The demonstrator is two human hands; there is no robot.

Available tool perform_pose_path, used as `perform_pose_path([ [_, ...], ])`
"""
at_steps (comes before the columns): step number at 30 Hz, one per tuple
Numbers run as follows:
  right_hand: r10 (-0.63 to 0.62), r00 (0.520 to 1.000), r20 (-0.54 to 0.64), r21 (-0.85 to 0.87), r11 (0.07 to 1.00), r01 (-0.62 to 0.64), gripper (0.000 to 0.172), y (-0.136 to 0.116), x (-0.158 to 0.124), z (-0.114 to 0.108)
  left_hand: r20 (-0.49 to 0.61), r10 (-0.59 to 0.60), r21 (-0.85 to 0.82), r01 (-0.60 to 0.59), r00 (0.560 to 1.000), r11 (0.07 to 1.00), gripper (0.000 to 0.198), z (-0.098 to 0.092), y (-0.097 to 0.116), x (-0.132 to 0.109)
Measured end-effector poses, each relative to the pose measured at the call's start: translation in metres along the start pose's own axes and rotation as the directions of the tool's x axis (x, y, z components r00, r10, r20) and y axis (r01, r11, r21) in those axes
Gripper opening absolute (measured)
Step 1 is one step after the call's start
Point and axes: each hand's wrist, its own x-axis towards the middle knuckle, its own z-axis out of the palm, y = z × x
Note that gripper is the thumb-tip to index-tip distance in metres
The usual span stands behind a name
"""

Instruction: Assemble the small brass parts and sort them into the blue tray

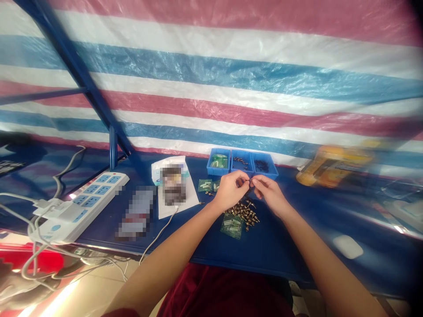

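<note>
Work looked part done, w/ lots of brassy pcs (246, 210) left loose on the surface (264, 251) by a filled green bag (232, 226), & the L hand (230, 188) and R hand (269, 193) each had its grip pinched on what seemed a tiny dark bit (250, 180) near them.

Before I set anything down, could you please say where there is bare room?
The blue tabletop shows bare patches between the yellow container and white rounded case, and between its front edge and the nearest green packet. It is crowded from the brass-coloured hardware to the blue bins.
</note>
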Motion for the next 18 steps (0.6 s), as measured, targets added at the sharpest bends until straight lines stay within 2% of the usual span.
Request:
perform_pose_path([
  [3, 0.008, 0.999, 0.033, 0.055, 0.998, -0.01, 0.024, -0.001, 0.0, 0.0, 0.009, 0.003, -0.008, -0.003, 1.0, 1.0, 0.007, 0.0, 0.002, -0.001],
  [6, 0.069, 0.997, 0.033, 0.147, 0.986, -0.073, 0.02, 0.0, 0.001, 0.0, 0.024, -0.002, 0.023, 0.002, 1.0, 1.0, 0.014, -0.001, 0.005, -0.002],
  [9, 0.172, 0.985, 0.013, 0.184, 0.968, -0.171, 0.026, 0.001, 0.002, -0.002, -0.009, -0.05, 0.069, 0.05, 0.999, 0.996, 0.024, -0.004, 0.008, -0.002],
  [11, 0.22, 0.975, -0.011, 0.208, 0.955, -0.213, 0.031, 0.001, 0.003, -0.003, -0.042, -0.081, 0.097, 0.085, 0.996, 0.992, 0.022, -0.005, 0.007, -0.001],
  [14, 0.234, 0.968, -0.087, 0.31, 0.93, -0.197, 0.028, -0.002, 0.004, -0.006, -0.055, -0.097, 0.152, 0.104, 0.994, 0.983, 0.017, -0.006, 0.005, 0.0],
  [18, 0.21, 0.967, -0.147, 0.39, 0.91, -0.138, 0.042, -0.006, 0.005, -0.011, -0.053, -0.107, 0.213, 0.116, 0.993, 0.97, 0.015, -0.005, 0.002, 0.001],
])
